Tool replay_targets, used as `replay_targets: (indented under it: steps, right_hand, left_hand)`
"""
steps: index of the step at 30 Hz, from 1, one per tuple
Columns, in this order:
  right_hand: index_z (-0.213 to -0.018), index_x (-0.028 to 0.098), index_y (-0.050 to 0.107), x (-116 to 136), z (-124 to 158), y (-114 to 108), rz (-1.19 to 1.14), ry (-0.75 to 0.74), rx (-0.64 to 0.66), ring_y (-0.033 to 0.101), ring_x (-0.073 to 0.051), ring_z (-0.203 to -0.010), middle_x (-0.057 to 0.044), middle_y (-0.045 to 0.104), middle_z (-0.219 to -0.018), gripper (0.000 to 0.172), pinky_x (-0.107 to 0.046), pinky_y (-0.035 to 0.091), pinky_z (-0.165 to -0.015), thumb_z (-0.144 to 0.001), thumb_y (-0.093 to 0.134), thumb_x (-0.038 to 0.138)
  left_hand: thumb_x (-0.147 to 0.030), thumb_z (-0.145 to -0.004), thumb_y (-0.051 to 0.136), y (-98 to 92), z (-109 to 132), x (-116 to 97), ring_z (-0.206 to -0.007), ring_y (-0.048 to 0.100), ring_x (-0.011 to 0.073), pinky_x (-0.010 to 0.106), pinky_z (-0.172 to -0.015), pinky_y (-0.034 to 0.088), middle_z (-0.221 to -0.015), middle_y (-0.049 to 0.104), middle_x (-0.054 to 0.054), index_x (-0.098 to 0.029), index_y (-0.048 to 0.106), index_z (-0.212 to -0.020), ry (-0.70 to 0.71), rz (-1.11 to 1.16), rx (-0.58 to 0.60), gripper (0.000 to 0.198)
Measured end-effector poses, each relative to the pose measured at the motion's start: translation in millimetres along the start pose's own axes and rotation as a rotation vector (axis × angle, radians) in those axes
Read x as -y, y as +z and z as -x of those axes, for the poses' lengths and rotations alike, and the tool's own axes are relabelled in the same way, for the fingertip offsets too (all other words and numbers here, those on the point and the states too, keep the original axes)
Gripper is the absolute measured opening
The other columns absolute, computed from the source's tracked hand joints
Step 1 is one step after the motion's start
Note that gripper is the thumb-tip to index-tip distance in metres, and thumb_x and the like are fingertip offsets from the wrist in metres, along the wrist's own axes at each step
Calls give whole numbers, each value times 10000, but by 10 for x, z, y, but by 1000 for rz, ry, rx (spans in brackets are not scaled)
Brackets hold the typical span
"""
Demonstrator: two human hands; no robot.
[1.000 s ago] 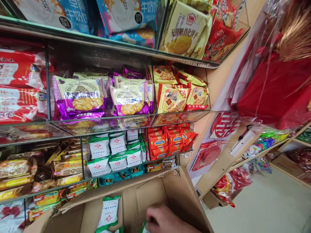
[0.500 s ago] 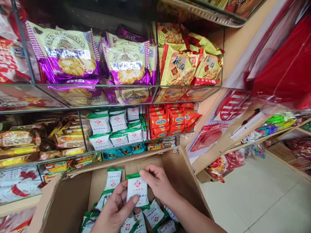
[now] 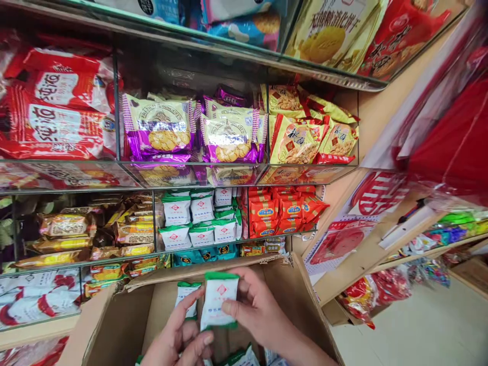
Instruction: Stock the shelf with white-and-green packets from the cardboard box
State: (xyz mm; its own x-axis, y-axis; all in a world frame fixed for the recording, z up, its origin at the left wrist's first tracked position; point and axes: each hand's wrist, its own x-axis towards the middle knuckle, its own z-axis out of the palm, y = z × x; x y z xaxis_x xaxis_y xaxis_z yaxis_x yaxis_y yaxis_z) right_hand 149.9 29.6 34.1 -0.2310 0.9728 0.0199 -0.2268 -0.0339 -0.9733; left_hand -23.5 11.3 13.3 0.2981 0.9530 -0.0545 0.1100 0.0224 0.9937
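Both my hands hold one small white packet with green ends (image 3: 218, 300) above an open cardboard box (image 3: 293, 300). My right hand (image 3: 255, 307) pinches its right edge with thumb and fingers. My left hand (image 3: 179, 338) grips it from below and the left. A second white and green packet (image 3: 186, 297) leans on the box's back wall behind my left fingers. More such packets (image 3: 244, 357) lie in the bottom of the box. The same packets (image 3: 198, 221) fill a middle compartment of the glass shelf straight ahead.
Glass shelves hold purple biscuit bags (image 3: 158, 129), yellow and red bags (image 3: 301, 137), orange packs (image 3: 285, 211), red and white bags (image 3: 57, 112) and brown snack bars (image 3: 76, 234). A wooden rack (image 3: 366, 249) with red wrapped goods stands at right. Tiled floor (image 3: 427, 325) lies lower right.
A second ago only my right hand was in the box. Then both hands took up a packet. It has since been lifted higher, and my view has tilted up.
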Motion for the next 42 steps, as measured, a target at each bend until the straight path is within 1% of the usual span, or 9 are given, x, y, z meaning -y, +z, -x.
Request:
replay_targets:
  steps: [2,5,7,14,17,29,33,37,42]
  right_hand:
    - [-1054,193,428,257,-247,-50,123,-126,-52,574,-144,-814,-27,598,-887,387,-273,456,-704,-704,592,201]
    - [-1107,194,435,606,-776,-95,433,-362,-123,557,-125,-772,-19,573,-866,400,-256,452,-695,-728,562,204]
    - [-1129,185,452,746,-1125,-81,683,-445,-143,544,-121,-753,-17,567,-852,404,-255,446,-700,-739,555,204]
    - [-1110,136,503,741,-1570,81,998,-464,-186,546,-207,-872,-102,567,-967,440,-362,429,-798,-689,625,172]
    - [-1121,88,482,715,-1573,74,1076,-483,-202,503,-253,-987,-166,516,-1081,467,-394,399,-850,-689,634,181]
    - [-967,148,546,730,-1644,22,1269,-608,-11,491,-198,-943,-81,538,-1011,209,-329,409,-838,-758,553,140]
    - [-1002,149,539,752,-1439,36,1281,-629,-78,428,-221,-1019,-98,486,-1089,232,-368,366,-901,-774,550,192]
    - [-992,141,534,553,-711,14,1177,-633,-64,440,-187,-1009,-91,495,-1048,199,-320,374,-895,-850,429,232]
    - [-1025,150,556,-53,217,-375,1254,-48,229,473,-233,-1067,-121,453,-1194,297,-337,392,-899,-755,550,274]
  left_hand:
    - [-371,-844,427,-235,-109,-155,-615,592,148,262,-625,484,-644,605,-45,-288,320,-1235,198,-339,-13,413]
    - [-300,-835,451,-555,-450,-514,-960,571,201,305,-859,432,-1046,611,64,-228,493,-1105,639,-929,-317,283]
    - [-241,-848,416,-681,-739,-742,-1083,495,234,344,-933,382,-1158,549,148,-125,502,-1121,798,-1192,-367,309]
    - [-193,-817,467,-737,-1378,-987,-1028,494,343,457,-853,400,-1206,498,243,-63,481,-1201,759,-1517,-379,405]
    - [-206,-812,480,-736,-1426,-1005,-1029,497,337,441,-839,401,-1170,533,214,-125,513,-1187,731,-1585,-367,384]
    - [-287,-785,510,-697,-1505,-1132,-881,554,298,391,-759,400,-939,633,127,-141,577,-1037,627,-1681,-316,299]
    - [-291,-787,492,-677,-1501,-1158,-871,561,295,400,-762,404,-891,632,124,-140,595,-1012,610,-1673,-305,290]
    - [-237,-812,430,-662,-1440,-1187,-884,552,309,424,-766,422,-874,611,145,-129,605,-1015,618,-1652,-302,289]
    - [-213,-822,406,-585,-1184,-1146,-999,490,371,498,-798,422,-1110,498,248,-69,563,-1082,683,-1577,-313,337]
